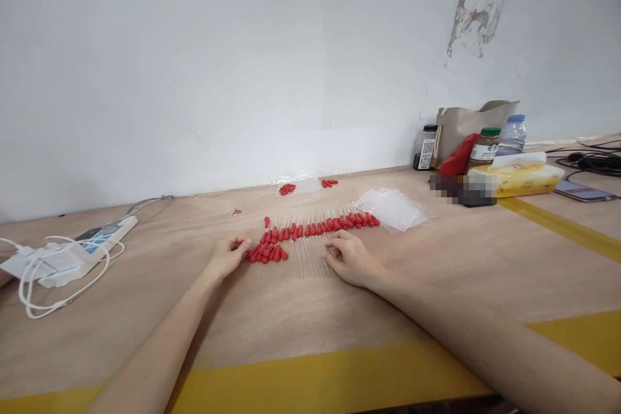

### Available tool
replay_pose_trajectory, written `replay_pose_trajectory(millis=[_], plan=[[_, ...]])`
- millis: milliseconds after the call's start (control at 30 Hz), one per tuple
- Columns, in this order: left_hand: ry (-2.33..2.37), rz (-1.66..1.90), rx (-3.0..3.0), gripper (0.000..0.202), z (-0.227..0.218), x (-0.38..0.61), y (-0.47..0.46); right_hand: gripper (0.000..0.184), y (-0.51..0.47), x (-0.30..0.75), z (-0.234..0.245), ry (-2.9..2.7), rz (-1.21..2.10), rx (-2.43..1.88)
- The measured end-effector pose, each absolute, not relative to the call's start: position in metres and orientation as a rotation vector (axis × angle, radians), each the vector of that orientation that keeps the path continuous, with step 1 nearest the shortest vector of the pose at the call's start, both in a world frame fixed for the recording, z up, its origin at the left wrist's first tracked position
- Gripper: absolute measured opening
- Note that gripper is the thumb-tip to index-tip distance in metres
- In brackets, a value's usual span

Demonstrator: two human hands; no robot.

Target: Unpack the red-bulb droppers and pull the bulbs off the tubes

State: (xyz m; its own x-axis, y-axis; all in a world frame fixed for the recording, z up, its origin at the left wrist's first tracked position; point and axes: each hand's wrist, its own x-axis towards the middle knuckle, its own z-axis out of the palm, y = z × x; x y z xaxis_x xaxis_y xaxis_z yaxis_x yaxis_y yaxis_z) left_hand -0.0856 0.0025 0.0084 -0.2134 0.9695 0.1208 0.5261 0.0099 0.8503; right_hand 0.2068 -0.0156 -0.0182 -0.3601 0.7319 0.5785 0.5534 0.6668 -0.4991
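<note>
Head view: between the desk's point(301, 323) front and back edges, the right hand point(354, 260) is being held curled, the left hand point(227, 257) pinched, any grip being untellable. At their fingertips, loose red bulbs point(266, 253) and thin tubes point(306, 260) are being exposed to scattering, perhaps by careless nudging.

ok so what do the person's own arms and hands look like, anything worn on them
The left hand and right hand are bare, with no gloves. The left forearm and right forearm show no sleeves as far as they are in view. No watch or bracelet can be seen.
</note>
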Motion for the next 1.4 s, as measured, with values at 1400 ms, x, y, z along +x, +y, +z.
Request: replay_pose_trajectory(millis=[1400], plan=[[1.51, 1.217, 2.936, 0.016, 0.005, 0.012, -0.029, 0.041, -0.014, 0.234, -0.003, -2.13, -0.233, -0.871]])
